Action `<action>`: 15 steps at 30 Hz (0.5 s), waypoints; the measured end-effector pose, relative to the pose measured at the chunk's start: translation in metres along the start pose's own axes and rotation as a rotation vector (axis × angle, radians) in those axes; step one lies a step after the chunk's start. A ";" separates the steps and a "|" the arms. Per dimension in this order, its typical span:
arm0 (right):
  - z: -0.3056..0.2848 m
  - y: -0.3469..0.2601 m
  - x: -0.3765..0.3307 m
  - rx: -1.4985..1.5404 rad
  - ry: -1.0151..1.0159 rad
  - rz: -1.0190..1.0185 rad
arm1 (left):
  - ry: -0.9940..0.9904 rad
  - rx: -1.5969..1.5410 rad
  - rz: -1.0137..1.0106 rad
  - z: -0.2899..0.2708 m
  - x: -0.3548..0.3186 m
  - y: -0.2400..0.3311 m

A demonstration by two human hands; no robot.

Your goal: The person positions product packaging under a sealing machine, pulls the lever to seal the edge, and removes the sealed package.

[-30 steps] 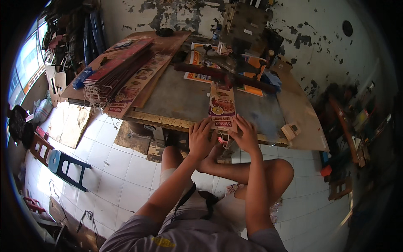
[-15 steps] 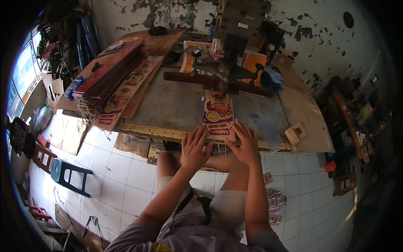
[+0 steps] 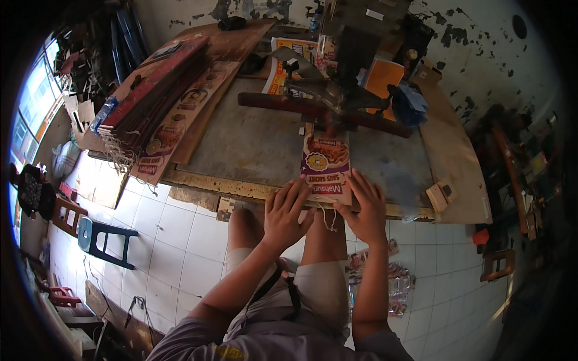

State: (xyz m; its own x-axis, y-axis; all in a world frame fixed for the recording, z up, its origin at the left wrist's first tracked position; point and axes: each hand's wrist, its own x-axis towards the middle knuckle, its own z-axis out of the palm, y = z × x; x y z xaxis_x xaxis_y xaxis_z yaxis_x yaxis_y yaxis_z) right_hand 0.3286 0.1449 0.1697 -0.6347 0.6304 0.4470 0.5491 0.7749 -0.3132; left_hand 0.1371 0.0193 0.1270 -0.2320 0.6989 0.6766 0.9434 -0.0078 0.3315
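A printed purple-and-cream packaging strip [image 3: 326,161] lies on the metal-topped worktable, its far end beneath the red crossbar [image 3: 385,123] of a dark press. White strings [image 3: 327,218] hang from its near end. My left hand [image 3: 288,207] rests at the strip's near left corner, fingers stretched forward and thumb toward the strings. At the near right corner is my right hand [image 3: 366,207], its fingers spread along the strip's edge and its thumb pointing inward. Both hands are open, and the strip lies between them.
A stack of dark red strips [image 3: 153,90] with dangling strings fills the table's left side, beside another printed strip [image 3: 174,129]. A small beige box [image 3: 441,195] sits near the right front edge. Shiny packets [image 3: 391,283] lie on the tiled floor; a blue stool [image 3: 107,240] stands left.
The view has shifted slightly, so the table and press appear farther right. My hands keep their places beside the strip. My right leg has moved, and more floor packets show.
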 end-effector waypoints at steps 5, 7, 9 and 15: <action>0.003 -0.001 0.000 -0.007 -0.004 -0.009 | 0.011 0.005 -0.011 0.001 -0.001 -0.001; 0.002 0.000 0.002 -0.004 -0.009 0.001 | 0.019 -0.007 -0.016 0.002 -0.001 -0.002; 0.003 -0.001 0.001 0.002 -0.012 0.004 | 0.024 -0.025 -0.025 0.003 -0.001 -0.001; 0.001 -0.004 0.002 -0.022 -0.020 -0.015 | 0.016 -0.048 -0.024 0.000 -0.001 -0.002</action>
State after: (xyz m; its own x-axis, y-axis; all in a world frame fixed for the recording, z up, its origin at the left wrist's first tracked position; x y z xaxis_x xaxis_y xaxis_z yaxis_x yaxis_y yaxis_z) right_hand 0.3246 0.1429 0.1706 -0.6536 0.6198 0.4344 0.5513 0.7831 -0.2878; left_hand 0.1353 0.0183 0.1259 -0.2588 0.6876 0.6783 0.9251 -0.0255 0.3788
